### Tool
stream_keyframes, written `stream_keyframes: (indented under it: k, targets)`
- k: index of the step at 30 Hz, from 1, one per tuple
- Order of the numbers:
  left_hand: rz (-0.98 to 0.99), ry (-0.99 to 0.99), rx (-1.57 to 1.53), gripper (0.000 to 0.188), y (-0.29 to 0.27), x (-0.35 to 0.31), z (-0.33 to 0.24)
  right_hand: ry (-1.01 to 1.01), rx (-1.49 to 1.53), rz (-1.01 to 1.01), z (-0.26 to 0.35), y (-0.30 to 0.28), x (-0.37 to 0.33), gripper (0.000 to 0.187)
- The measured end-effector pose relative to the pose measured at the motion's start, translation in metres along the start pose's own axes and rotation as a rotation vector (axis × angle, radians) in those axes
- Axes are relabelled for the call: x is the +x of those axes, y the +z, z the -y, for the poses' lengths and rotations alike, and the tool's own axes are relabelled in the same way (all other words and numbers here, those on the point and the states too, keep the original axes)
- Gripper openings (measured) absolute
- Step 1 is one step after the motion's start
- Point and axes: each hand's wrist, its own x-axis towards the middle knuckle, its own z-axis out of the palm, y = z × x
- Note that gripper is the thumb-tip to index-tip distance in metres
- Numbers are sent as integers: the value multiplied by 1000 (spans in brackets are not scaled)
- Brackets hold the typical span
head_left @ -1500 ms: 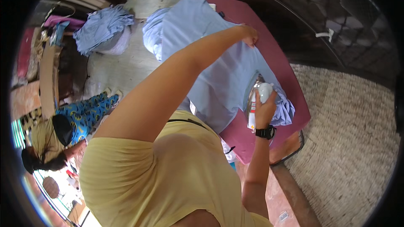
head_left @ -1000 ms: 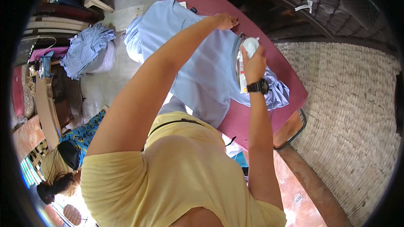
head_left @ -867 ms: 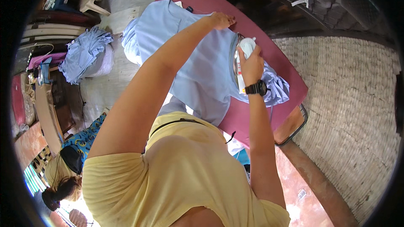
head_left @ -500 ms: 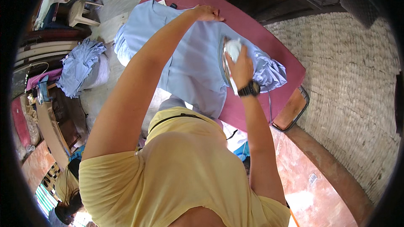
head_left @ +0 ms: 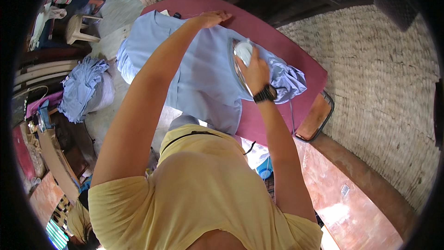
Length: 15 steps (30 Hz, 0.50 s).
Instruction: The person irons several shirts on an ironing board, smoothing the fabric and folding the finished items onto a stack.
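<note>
A light blue garment [head_left: 199, 65] lies spread over the maroon ironing board [head_left: 303, 67]. My left hand [head_left: 213, 19] rests on its far edge, fingers stretched out and holding nothing. In my right hand [head_left: 255, 71], with a black watch on the wrist, is a clothes iron [head_left: 243, 52] with a pale upper body. The iron stands on the right part of the garment, its tip pointing away from me. Just right of it, part of the cloth [head_left: 289, 81] is bunched up. My fingers partly hide the iron's handle.
A cord [head_left: 292, 118] hangs over the board's near right side, by a metal-framed end [head_left: 317, 116]. More blue clothes [head_left: 83, 88] are heaped at left, near a plastic chair [head_left: 79, 28]. Another person's feet [head_left: 96, 2] show at the far left. A woven wall [head_left: 365, 74] bounds the right.
The view has shifted slightly, moving the board leftward in the picture. The iron, smeared by motion before, is sharper and a little farther left. Both hands keep their hold and posture.
</note>
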Motion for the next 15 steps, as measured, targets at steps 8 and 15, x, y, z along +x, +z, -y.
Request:
stream_keyframes:
  k: [8, 15]
  targets:
    - [14, 253, 418, 49, 7, 30, 72, 108, -7, -98, 25, 13, 52, 61]
    - [44, 179, 701, 50, 1, 5, 14, 298, -81, -115, -33, -20, -50, 61]
